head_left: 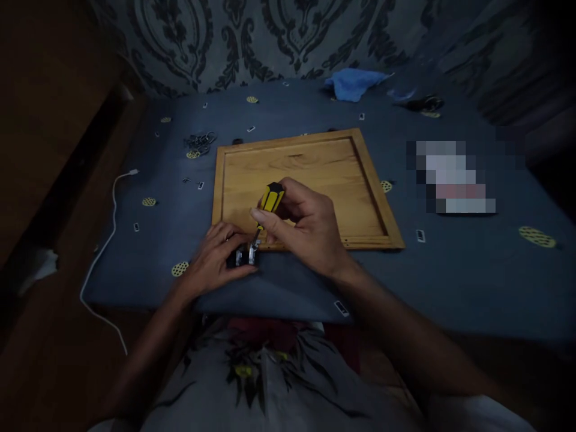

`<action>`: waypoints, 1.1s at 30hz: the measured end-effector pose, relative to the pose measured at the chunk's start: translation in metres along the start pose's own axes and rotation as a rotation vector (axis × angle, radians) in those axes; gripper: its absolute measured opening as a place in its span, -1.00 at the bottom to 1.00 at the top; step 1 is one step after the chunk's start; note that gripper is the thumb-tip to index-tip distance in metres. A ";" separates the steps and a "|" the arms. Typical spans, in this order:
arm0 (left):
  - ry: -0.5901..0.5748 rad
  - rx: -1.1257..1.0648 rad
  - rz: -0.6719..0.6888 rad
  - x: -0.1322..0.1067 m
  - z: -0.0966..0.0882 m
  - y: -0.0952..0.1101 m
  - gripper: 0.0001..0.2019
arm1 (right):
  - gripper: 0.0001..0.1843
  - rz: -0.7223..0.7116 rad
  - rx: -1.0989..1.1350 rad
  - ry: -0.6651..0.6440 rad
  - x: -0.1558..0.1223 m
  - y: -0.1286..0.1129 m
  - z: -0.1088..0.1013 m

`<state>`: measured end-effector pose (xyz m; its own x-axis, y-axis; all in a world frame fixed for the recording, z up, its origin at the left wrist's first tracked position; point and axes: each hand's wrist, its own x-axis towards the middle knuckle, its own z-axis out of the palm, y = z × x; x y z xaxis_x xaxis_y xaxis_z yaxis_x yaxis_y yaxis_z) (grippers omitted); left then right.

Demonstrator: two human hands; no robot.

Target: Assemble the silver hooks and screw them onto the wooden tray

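Note:
My right hand (310, 225) is closed around a yellow and black screwdriver (272, 197), its shaft slanting down to the left. The screwdriver's tip meets a small metal hinge (251, 253) at the near edge of a framed wooden panel (297, 171). My left hand (220, 255) grips the hinge between thumb and fingers, by the panel's near left corner. Dark shadow hides part of the hinge and any screw under the tip. The panel lies flat on a blue patterned cloth (450, 276).
A heap of small metal parts (200, 142) lies left of the panel, with loose screws (191, 180) nearer. A white cable (113, 210) runs along the left edge. At the back lie a blue cloth (355, 84) and a dark object (425, 103). A blurred-out item (454, 177) sits at right.

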<state>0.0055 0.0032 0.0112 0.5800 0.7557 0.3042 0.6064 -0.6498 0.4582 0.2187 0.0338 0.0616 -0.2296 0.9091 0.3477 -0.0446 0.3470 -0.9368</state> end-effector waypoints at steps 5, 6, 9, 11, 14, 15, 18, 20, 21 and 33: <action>-0.015 -0.006 -0.012 -0.001 0.001 0.000 -0.58 | -0.55 0.001 -0.042 -0.030 -0.001 0.002 0.001; -0.011 -0.006 -0.011 -0.001 0.001 -0.001 -0.57 | -0.54 -0.005 -0.055 -0.027 -0.001 0.003 0.001; 0.001 -0.015 -0.009 -0.001 0.002 -0.002 -0.58 | -0.54 -0.009 -0.078 -0.019 0.000 0.005 0.002; -0.006 -0.023 -0.012 -0.001 0.001 -0.002 -0.58 | -0.53 -0.005 -0.083 -0.020 0.000 0.006 0.002; -0.016 -0.019 -0.016 0.000 0.001 -0.002 -0.60 | -0.54 -0.022 -0.063 -0.045 0.000 0.005 0.001; -0.017 -0.016 -0.017 0.000 0.001 -0.002 -0.60 | -0.55 -0.032 -0.059 -0.059 0.000 0.005 0.001; -0.017 0.001 -0.019 -0.001 0.000 -0.002 -0.58 | -0.57 -0.085 -0.081 -0.097 0.001 0.003 -0.001; -0.018 0.019 -0.017 -0.001 0.001 -0.002 -0.57 | -0.60 -0.135 -0.112 -0.116 0.000 0.003 -0.001; -0.018 0.027 -0.014 -0.001 0.001 -0.002 -0.56 | -0.62 -0.163 -0.129 -0.123 0.000 0.003 -0.002; -0.015 0.025 -0.039 -0.001 0.001 -0.002 -0.64 | -0.83 -0.208 -0.086 -0.334 0.004 -0.001 -0.011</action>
<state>0.0043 0.0032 0.0092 0.5639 0.7792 0.2736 0.6422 -0.6220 0.4480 0.2282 0.0400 0.0641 -0.5283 0.6975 0.4841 -0.0450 0.5464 -0.8363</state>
